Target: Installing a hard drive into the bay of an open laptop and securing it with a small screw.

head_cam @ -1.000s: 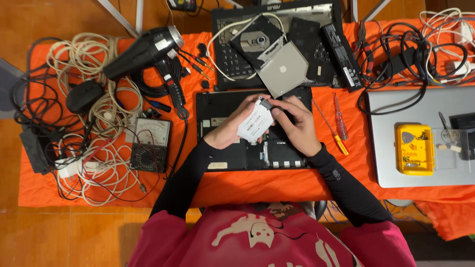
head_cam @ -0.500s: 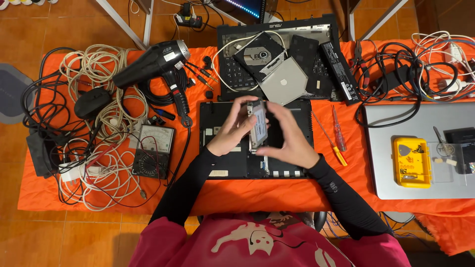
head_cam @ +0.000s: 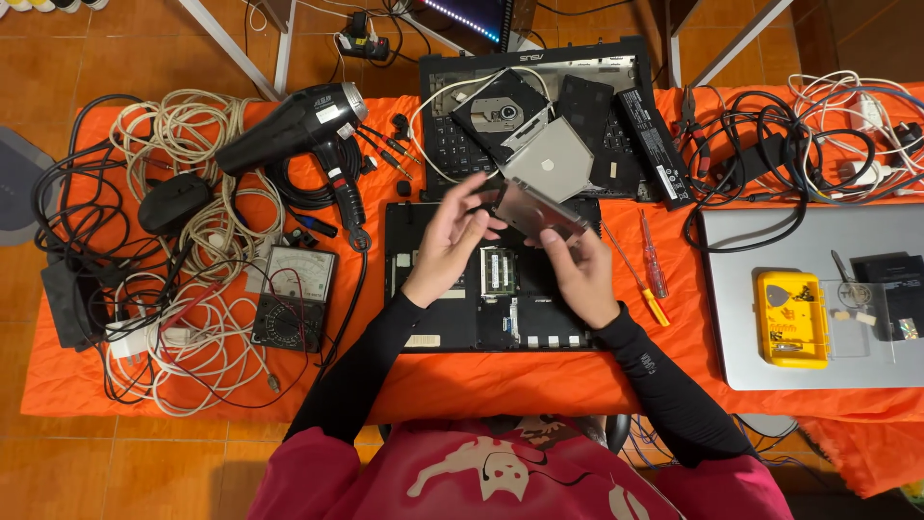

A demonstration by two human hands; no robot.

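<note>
An opened black laptop base lies bottom-up on the orange cloth in front of me. Above it I hold a flat grey metal drive, tilted. My right hand grips its lower right side. My left hand is at its left end, fingertips touching the edge. A green memory module shows inside the base below the hands.
Behind the base lie a second opened laptop, an optical drive and a silver drive cover. Left: black hair dryer, multimeter, cable tangles. Right: two screwdrivers, silver laptop, yellow tool case.
The drive has turned in my hands: a white-labelled face showed first, then it stood on edge, and now its grey metal side faces up, held higher and further back.
</note>
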